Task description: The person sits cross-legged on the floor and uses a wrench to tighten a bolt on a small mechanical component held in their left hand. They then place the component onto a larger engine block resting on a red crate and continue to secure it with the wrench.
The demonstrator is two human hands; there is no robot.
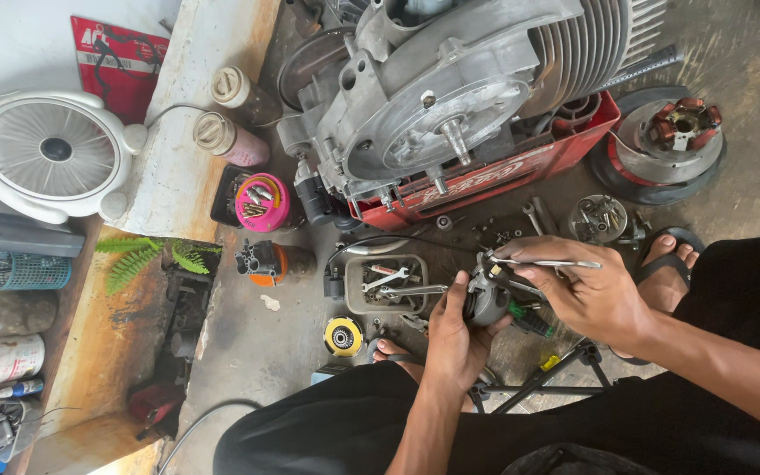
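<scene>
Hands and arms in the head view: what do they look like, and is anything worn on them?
Both the left hand and right hand are bare, with no gloves, rings or watch visible. Forearms are uncovered; no sleeves reach into view.

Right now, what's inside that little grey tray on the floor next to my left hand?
The grey tray holds a few metal wrenches lying loose and crossed. The left hand, gripping a small grey part, covers the tray's right edge, so anything there is hidden.
</scene>
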